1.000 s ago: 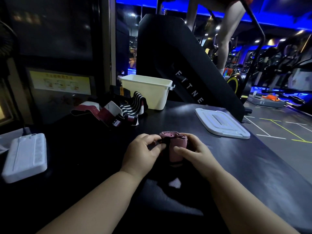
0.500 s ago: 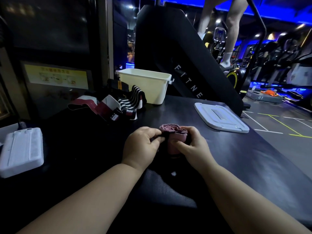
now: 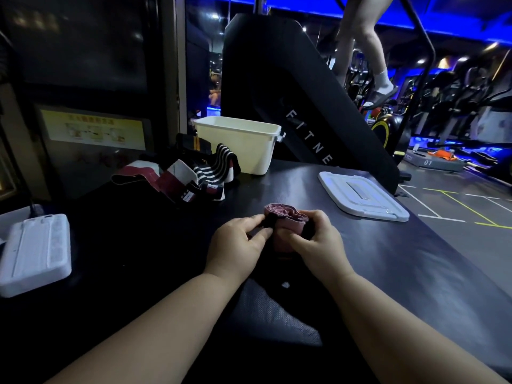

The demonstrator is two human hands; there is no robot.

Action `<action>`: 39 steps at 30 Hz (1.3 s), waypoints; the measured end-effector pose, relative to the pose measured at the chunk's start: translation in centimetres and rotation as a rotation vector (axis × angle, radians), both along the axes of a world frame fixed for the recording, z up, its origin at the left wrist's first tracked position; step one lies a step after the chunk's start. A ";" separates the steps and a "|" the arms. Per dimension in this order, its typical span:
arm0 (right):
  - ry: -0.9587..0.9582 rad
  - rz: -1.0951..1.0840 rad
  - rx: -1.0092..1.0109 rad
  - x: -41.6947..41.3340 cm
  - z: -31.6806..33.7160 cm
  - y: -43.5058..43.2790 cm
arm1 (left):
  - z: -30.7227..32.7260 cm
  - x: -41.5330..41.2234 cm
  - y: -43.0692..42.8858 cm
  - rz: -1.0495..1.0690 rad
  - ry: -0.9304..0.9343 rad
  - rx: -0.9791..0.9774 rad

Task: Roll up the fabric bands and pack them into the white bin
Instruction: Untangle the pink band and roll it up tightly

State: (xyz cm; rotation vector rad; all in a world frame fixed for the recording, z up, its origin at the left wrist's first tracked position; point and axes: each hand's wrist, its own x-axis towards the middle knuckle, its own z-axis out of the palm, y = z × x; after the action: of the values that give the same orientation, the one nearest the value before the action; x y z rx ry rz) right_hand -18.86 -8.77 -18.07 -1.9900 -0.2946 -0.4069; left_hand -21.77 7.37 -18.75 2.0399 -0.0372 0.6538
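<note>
Loose fabric bands point(image 3: 194, 176): heaped at left on the tabletop point(image 3: 415, 273), touching the bin's front, waiting to be rolled
White bin point(image 3: 238, 142): open, just behind the heap, near enough for packing
My left hand point(image 3: 238, 243): fingers curled, pinching the roll's dark outer edge, I judge to stop it unwinding
Pink rolled band point(image 3: 286, 223): upright between both hands, mid-tabletop
My right hand point(image 3: 318, 242): wrapped round the roll, steadying it
Bin lid point(image 3: 363, 198): laid flat to the right, apart from the bin, leaving it open
</note>
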 end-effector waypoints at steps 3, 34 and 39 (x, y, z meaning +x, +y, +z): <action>-0.001 0.006 -0.009 -0.1 0.1 0.1 | -0.3 0.2 0.2 -0.060 0.034 -0.058; 0.227 0.411 0.286 0.7 -0.4 -1.7 | 2.8 1.0 -0.4 -0.186 -0.099 0.217; 0.208 0.408 0.275 0.8 -0.6 -1.7 | 5.0 1.1 0.0 -0.209 0.090 0.356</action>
State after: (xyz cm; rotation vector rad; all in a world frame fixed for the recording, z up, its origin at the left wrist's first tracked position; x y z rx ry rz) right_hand -18.02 -10.51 -18.62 -1.6344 -0.4734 0.0217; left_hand -20.63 7.37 -13.77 2.3634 -0.3303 0.4455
